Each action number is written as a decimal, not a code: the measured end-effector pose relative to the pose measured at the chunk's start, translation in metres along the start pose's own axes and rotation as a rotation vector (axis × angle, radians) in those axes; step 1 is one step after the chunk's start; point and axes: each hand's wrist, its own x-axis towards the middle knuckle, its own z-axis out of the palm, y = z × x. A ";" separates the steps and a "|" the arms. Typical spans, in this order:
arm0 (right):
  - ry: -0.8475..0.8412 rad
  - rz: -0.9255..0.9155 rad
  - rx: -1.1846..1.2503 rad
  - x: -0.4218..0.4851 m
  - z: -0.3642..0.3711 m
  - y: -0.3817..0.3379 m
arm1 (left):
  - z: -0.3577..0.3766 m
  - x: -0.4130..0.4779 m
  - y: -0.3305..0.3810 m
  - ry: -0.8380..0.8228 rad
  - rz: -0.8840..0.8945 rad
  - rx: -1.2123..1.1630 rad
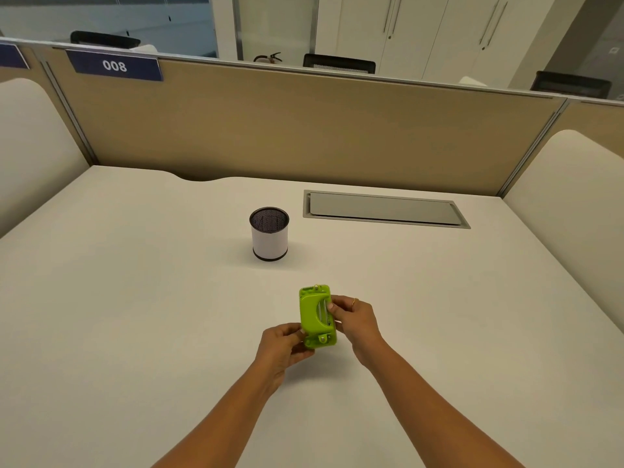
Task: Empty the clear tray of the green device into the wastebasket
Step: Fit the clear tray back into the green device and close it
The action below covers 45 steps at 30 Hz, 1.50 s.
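I have the green hole punch held up in both hands over the near middle of the worktop, turned on its side so its top and lever face the camera. My left hand has its fingers clamped on the lower left edge of the punch, and my right hand has its fingers pinched on the right side, near the metal spring. The clear tray should sit on the base, which faces away from me; I cannot see it at all, nor tell whether it is on or partly loose.

The wastebasket, a small round mesh-lined cup with a white wall, stands upright farther back and slightly left, well apart from the punch, with bare worktop between them.

My judgement is that I am about to work the tray off, and the risk lies in where I am doing it. If the tray pops free here, the paper dots will scatter over the worktop, not into the wastebasket. The opening looks narrow against the length of the punch, so a level pour would spill past the rim, and a knock from either hand could tip the light cup over.
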 end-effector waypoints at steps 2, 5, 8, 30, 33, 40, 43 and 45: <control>0.002 -0.009 -0.002 0.000 -0.001 0.001 | -0.001 0.000 0.001 -0.005 0.000 0.022; 0.003 -0.032 -0.029 0.000 -0.001 0.001 | -0.001 -0.001 0.004 -0.022 0.018 0.021; -0.002 -0.046 -0.062 -0.002 0.001 0.001 | 0.001 -0.002 0.013 -0.010 0.056 -0.058; -0.371 0.071 -0.128 -0.013 0.001 0.004 | -0.009 0.008 0.032 0.091 0.098 0.091; -0.370 0.094 -0.120 -0.015 0.003 -0.001 | -0.006 0.006 0.028 0.090 0.078 0.101; -0.294 0.156 -0.066 -0.012 0.001 -0.001 | 0.000 0.003 0.024 0.131 0.134 0.162; -0.259 0.203 -0.016 -0.010 0.000 -0.001 | 0.001 0.002 0.023 0.139 0.157 0.167; -0.244 0.195 -0.015 -0.008 -0.001 -0.001 | 0.002 0.001 0.023 0.131 0.165 0.174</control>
